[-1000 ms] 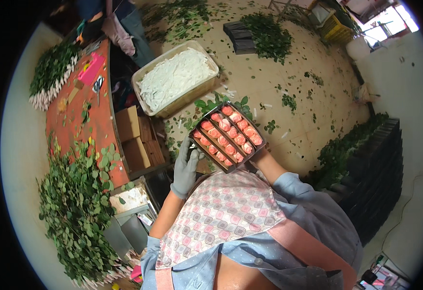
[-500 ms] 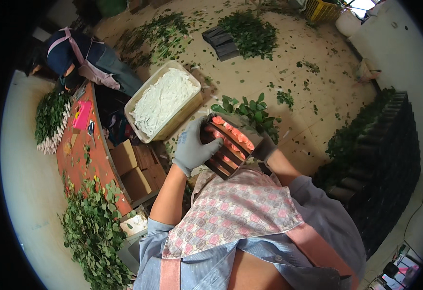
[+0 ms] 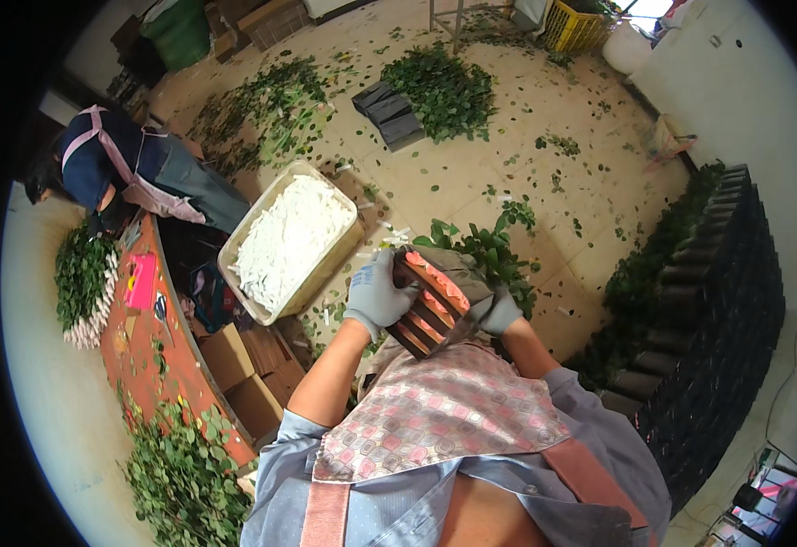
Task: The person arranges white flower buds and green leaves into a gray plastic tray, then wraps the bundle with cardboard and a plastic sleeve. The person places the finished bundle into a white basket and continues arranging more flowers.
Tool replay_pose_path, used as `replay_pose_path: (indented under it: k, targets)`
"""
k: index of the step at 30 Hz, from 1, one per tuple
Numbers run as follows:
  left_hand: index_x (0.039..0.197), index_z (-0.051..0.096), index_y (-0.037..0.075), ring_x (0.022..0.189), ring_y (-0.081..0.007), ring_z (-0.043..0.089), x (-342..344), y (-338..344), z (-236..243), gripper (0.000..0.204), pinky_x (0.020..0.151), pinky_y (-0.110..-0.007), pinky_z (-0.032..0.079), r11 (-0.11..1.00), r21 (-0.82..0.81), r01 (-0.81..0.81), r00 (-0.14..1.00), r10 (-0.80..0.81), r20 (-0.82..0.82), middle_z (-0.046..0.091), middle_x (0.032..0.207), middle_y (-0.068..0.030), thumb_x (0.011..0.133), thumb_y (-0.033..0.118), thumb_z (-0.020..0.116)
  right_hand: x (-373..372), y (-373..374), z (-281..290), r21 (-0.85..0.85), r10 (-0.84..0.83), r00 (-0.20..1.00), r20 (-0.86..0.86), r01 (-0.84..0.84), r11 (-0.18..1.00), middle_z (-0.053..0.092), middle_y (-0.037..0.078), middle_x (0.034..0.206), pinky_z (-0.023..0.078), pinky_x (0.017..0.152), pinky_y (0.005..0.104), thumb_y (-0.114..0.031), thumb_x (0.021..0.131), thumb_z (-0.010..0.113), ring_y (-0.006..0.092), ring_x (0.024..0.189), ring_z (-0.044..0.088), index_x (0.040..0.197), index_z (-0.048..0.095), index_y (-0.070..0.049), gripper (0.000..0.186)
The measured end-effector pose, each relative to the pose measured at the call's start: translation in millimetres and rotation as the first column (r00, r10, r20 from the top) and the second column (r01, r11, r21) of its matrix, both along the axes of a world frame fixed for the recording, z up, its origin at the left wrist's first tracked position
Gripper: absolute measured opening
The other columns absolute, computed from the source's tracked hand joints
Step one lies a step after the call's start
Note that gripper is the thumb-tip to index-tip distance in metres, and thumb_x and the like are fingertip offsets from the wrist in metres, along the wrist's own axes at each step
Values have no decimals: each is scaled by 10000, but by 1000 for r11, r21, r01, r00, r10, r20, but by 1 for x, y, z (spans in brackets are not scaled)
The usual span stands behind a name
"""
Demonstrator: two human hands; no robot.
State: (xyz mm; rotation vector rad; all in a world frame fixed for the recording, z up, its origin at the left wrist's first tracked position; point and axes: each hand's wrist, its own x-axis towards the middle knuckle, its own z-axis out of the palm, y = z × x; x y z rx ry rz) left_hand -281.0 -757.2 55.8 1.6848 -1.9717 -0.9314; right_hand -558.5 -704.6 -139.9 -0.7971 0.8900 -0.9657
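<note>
In front of my apron I hold a wrapped bunch of flowers. Coral-pink blooms show in rows between dark, stiff layers at its near end. Green leafy stems stick out at the far end, past the dark wrapping. My left hand, in a grey glove, is closed on the bunch's left side, its thumb across the layered end. On the other side, my gloved right hand grips the wrapping; some of its fingers are hidden behind the bunch.
A tub of white strips stands ahead-left, beside a red-brown table with scissors. A co-worker bends over its far end. Black wrapped bundles are stacked at right. Leaves litter the floor.
The whole view has shifted, with the tub and table appearing lower. The bunch is turned slightly, and more of my right hand shows beside it. Both hands keep hold.
</note>
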Motion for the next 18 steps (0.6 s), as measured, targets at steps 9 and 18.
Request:
replay_pose_path:
  k: [9, 18]
  targets:
    - [1439, 527, -22, 1197, -366, 663, 52, -83, -76, 771, 1036, -446, 516, 980, -95, -174, 961, 148, -234, 641, 1320, -259, 845, 360, 838, -8, -102, -137, 737, -422, 744, 517, -137, 661, 683, 92, 1263, 524, 956, 470, -342, 1044, 407, 286, 1114, 652, 1254, 632, -113, 384]
    - [1333, 610, -36, 1154, -439, 658, 203, -22, -139, 642, 999, -490, 523, 936, 214, -280, 954, 247, 168, 692, 1226, -267, 894, 412, 744, 92, -228, -106, 818, -489, 812, -320, 497, 291, 686, 48, 890, 465, 609, 440, -457, 1015, 597, 246, 726, 629, 1001, 658, -180, 284]
